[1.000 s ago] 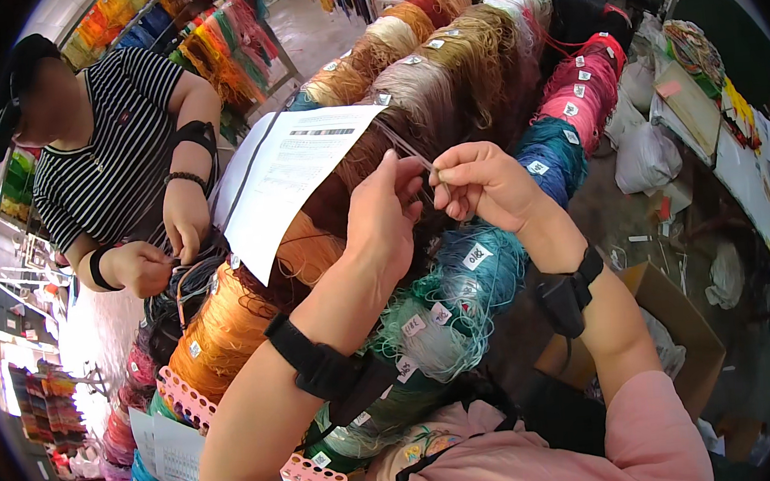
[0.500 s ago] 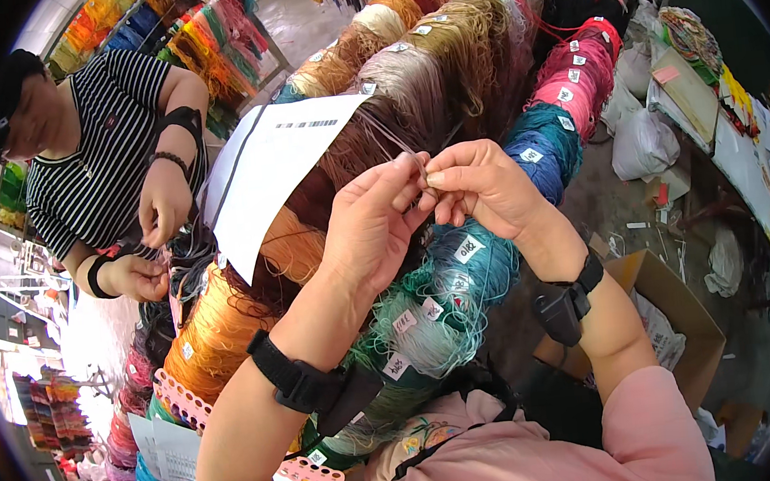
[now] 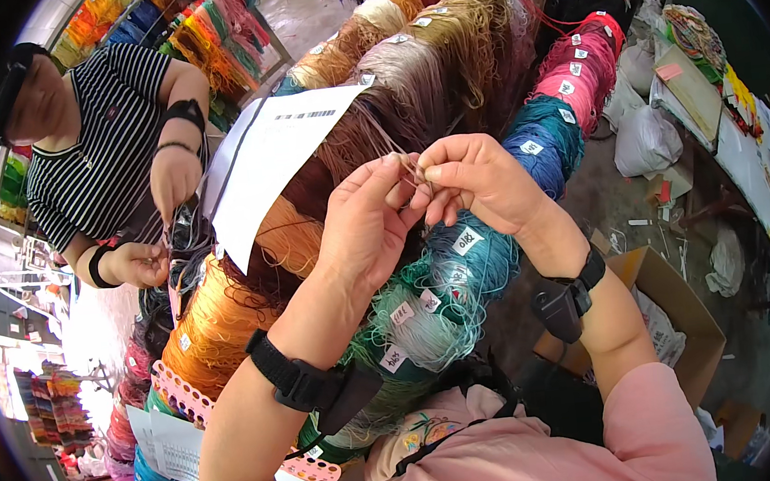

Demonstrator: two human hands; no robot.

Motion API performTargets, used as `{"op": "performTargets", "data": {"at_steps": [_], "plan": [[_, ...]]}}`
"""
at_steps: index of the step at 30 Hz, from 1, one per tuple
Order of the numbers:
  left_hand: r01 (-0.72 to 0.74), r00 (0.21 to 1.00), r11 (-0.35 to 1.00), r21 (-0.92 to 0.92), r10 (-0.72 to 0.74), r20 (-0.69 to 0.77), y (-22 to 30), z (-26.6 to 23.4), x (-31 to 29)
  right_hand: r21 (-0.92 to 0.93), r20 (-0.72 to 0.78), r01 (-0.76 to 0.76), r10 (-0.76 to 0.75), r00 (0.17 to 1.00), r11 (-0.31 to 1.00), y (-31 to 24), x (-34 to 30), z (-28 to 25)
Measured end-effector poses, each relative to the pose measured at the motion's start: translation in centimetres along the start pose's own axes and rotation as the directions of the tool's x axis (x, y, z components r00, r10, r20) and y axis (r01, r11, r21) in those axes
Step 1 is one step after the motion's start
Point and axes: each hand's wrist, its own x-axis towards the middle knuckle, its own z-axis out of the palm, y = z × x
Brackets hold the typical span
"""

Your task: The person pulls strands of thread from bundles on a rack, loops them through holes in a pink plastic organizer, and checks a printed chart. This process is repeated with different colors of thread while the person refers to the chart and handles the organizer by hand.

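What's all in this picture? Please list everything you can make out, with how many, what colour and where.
Thin strands: a few, pale brown, centre
Thread bundles: many, mixed colours, rows across the middle
Labels: many, white, on the bundles
Large sheet: one, white, left of centre
Lower sheet: one visible, white, lower left
Holed cards: two, pink, lower left
Hanging thread: many, mixed colours, upper left
Box: one, brown, lower right
Bags: several, whitish, right
Co-worker: one, striped shirt, left
Wrist straps: two, black, wearer's forearms
Left hand: one, bare, centre, pinching strands
Right hand: one, bare, centre, pinching strands
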Motion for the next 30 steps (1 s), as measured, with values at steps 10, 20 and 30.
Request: {"op": "performTargets", "data": {"at_steps": [10, 20, 30], "plan": [[-0.094, 0.973, 0.964, 0.250, 0.143, -0.183, 1.7, 1.3, -1.8, -0.435, 0.147, -0.043, 0.118, 0.982, 0.899, 0.0, 0.7, -1.8], [0.053, 0.951, 0.986, 0.158, -0.002, -0.308, 1.8, 1.8, -6.6, -0.514, -0.032, 0.076, -0.108, 0.994, 0.854, 1.1, 4.0, -1.8], [-0.077, 0.920, 0.997, -0.019, 0.064, -0.386, 2.3, 1.3, -6.3, -0.879, -0.065, 0.252, -0.625, 0.778, 0.405, 2.1, 8.4, -0.1]]}}
